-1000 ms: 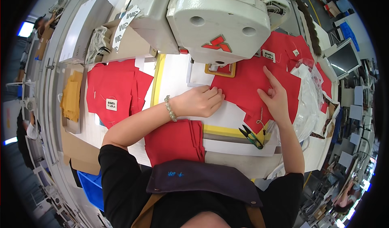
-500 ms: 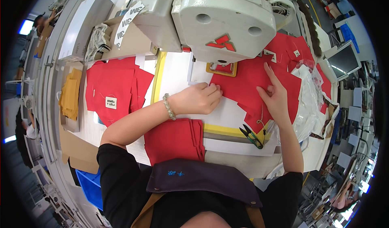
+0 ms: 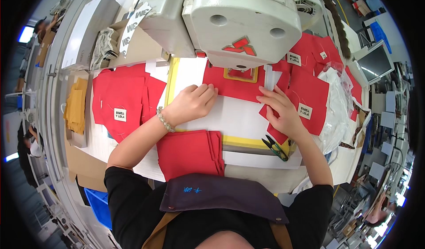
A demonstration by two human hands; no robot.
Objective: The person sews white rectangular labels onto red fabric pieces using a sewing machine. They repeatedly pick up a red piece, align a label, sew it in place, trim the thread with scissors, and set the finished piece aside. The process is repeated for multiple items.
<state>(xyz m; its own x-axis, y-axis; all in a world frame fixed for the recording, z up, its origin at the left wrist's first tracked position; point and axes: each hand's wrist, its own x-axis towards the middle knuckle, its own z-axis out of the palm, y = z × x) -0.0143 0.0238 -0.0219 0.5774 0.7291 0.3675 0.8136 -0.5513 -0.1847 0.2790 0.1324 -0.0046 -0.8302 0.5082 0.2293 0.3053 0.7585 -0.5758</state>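
A red fabric piece (image 3: 226, 85) lies across the white work plate (image 3: 210, 118), under a yellow-rimmed clamp (image 3: 229, 76) on the white sewing machine (image 3: 234, 23). My left hand (image 3: 195, 101) has curled fingers closed at the piece's left edge; its thumb is hidden. My right hand (image 3: 282, 112) is open, fingertips on the right part of the piece beside a pale strip (image 3: 270, 74). Right of it lie red pieces with white labels (image 3: 305, 92). Small snips (image 3: 275, 148) rest below that hand.
Red stacks lie at left (image 3: 117, 94) and near me (image 3: 186, 154). Beyond are a box of yellow pieces (image 3: 76, 105), a long white box (image 3: 90, 27) and a blue bin (image 3: 96, 204). Plastic bags (image 3: 332, 107) and a screen (image 3: 374, 63) are at right. People work in the left background.
The red piece under the clamp has slid left, along with my left hand. My right hand has moved down and left, uncovering a label and the pale strip.
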